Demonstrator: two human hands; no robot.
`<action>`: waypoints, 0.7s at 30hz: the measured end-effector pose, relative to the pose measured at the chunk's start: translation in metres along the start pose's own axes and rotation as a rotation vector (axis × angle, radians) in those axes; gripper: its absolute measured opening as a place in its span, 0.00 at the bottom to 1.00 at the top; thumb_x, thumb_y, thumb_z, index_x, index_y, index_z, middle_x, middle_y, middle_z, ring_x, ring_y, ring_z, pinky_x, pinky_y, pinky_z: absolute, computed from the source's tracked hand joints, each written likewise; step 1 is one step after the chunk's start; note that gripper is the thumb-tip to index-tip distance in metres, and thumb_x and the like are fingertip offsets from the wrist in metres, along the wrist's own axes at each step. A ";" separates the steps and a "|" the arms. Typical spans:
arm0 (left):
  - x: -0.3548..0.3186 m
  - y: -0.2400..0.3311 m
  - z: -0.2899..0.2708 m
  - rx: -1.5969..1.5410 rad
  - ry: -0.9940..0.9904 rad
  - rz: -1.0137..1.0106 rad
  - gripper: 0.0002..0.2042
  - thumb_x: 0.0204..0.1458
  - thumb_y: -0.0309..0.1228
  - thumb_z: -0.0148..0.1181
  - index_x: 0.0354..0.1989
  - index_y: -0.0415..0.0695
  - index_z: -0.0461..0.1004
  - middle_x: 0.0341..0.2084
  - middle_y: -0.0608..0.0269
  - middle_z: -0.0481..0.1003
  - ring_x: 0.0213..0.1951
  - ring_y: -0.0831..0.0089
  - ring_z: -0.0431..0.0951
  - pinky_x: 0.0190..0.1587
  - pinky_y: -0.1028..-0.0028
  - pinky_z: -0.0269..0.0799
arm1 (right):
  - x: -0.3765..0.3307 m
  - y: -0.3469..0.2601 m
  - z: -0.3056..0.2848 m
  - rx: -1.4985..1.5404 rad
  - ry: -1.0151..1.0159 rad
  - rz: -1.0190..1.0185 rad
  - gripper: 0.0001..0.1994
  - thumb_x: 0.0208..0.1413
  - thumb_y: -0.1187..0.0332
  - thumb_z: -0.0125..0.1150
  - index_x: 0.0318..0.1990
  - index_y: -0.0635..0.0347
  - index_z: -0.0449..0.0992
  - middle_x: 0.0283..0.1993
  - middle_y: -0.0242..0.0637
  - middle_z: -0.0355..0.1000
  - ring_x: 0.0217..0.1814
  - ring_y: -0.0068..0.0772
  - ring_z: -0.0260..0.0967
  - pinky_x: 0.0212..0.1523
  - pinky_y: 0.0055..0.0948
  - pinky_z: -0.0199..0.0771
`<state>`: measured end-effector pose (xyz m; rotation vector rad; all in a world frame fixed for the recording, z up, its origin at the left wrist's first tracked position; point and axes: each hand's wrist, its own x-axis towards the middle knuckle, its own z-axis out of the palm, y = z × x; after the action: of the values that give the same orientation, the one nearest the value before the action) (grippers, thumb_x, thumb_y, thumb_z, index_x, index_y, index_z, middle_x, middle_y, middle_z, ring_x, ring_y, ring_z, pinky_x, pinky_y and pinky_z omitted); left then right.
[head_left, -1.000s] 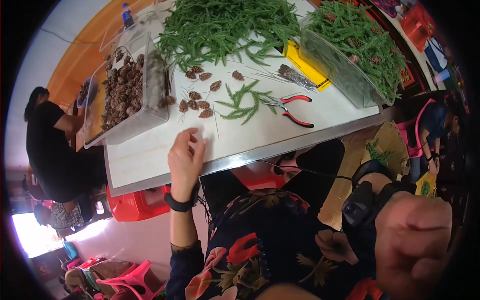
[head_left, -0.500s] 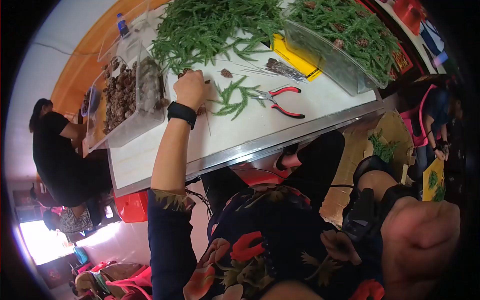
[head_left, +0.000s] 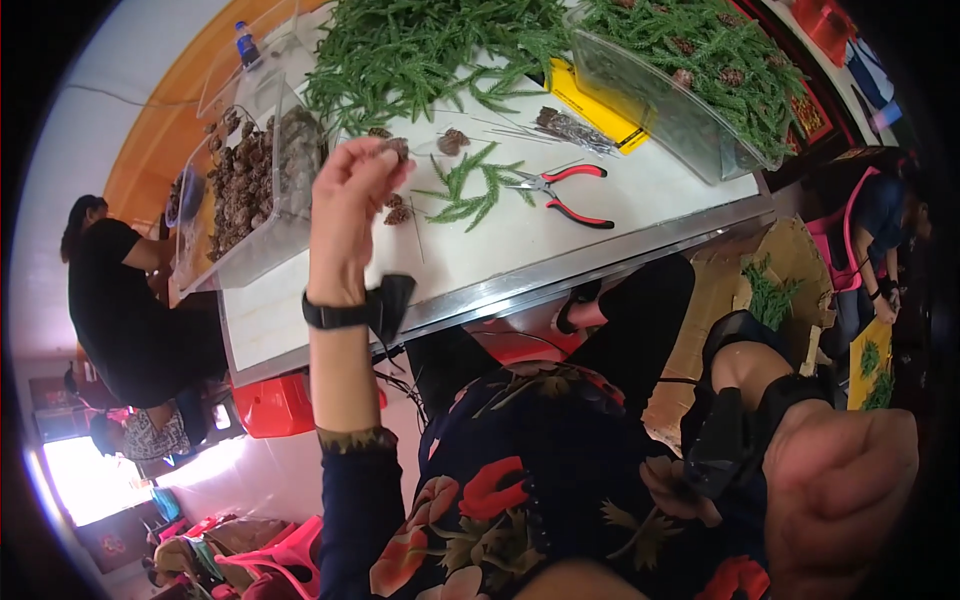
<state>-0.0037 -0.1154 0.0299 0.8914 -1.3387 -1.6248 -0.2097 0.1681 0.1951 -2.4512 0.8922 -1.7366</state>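
The worktop [head_left: 290,330] carries a clear tub [head_left: 292,242] of pinecones [head_left: 238,190] at its left end, likely for left-hand access. The right hand [head_left: 842,465] appears curled; its grip cannot be determined. The left hand [head_left: 346,192] pinches a single pinecone [head_left: 399,150] above the worktop, presumably for fine control. Half a second earlier, this hand was lowered over the loose cones [head_left: 397,215].

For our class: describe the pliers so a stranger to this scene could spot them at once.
Start at the white table. On its right half, just right of the green sprigs laid in a ring and nearer the wearer than the silvery wires, lie the pliers. Their red and black handles, spread apart, distinguish them from these neighbours.
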 end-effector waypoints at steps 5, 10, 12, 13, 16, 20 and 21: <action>-0.061 -0.005 0.010 -0.392 0.014 -0.148 0.10 0.58 0.23 0.53 0.48 0.36 0.69 0.38 0.57 0.75 0.42 0.64 0.80 0.47 0.75 0.78 | -0.016 0.012 -0.008 0.185 0.019 -0.015 0.09 0.62 0.64 0.48 0.30 0.52 0.63 0.27 0.24 0.62 0.16 0.21 0.56 0.23 0.22 0.52; -0.088 -0.013 0.010 -0.581 0.071 -0.188 0.08 0.59 0.22 0.52 0.46 0.36 0.69 0.41 0.57 0.75 0.44 0.64 0.80 0.48 0.75 0.78 | -0.042 0.034 0.005 0.569 0.215 0.378 0.06 0.56 0.67 0.54 0.29 0.54 0.66 0.25 0.26 0.64 0.17 0.18 0.56 0.21 0.20 0.49; -0.092 -0.016 0.014 -0.607 0.073 -0.182 0.08 0.59 0.21 0.52 0.45 0.37 0.69 0.41 0.57 0.75 0.44 0.63 0.79 0.48 0.75 0.78 | -0.052 0.042 0.009 0.733 0.315 0.575 0.05 0.54 0.69 0.57 0.29 0.55 0.68 0.24 0.27 0.65 0.18 0.16 0.56 0.19 0.18 0.48; -0.094 -0.018 0.016 -0.547 0.091 -0.143 0.08 0.58 0.20 0.53 0.46 0.37 0.69 0.42 0.57 0.75 0.45 0.64 0.79 0.48 0.75 0.78 | -0.056 0.046 0.009 0.812 0.362 0.671 0.05 0.52 0.70 0.58 0.28 0.55 0.69 0.23 0.28 0.66 0.18 0.15 0.56 0.19 0.18 0.47; -0.101 -0.026 0.022 -0.420 0.136 -0.058 0.09 0.57 0.18 0.54 0.46 0.37 0.69 0.42 0.58 0.75 0.45 0.64 0.79 0.48 0.75 0.78 | -0.034 0.076 0.069 0.292 0.753 0.806 0.07 0.59 0.71 0.54 0.38 0.64 0.76 0.23 0.25 0.66 0.18 0.13 0.58 0.17 0.17 0.55; -0.111 -0.031 0.029 -0.296 0.172 -0.002 0.11 0.54 0.16 0.57 0.45 0.37 0.70 0.42 0.58 0.74 0.46 0.66 0.79 0.48 0.75 0.77 | -0.084 0.132 0.141 0.474 0.105 0.998 0.11 0.59 0.72 0.60 0.49 0.63 0.76 0.34 0.26 0.69 0.27 0.09 0.60 0.26 0.14 0.58; -0.111 -0.033 0.032 -0.317 0.172 -0.011 0.11 0.54 0.16 0.57 0.45 0.37 0.70 0.42 0.58 0.74 0.46 0.67 0.79 0.48 0.76 0.77 | -0.089 0.136 0.153 0.439 0.095 0.973 0.11 0.58 0.73 0.60 0.48 0.64 0.77 0.36 0.26 0.69 0.28 0.09 0.61 0.27 0.14 0.60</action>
<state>0.0072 0.0020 0.0050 0.8242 -0.9282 -1.6694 -0.1567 0.0463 0.0157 -1.2959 1.2370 -1.4338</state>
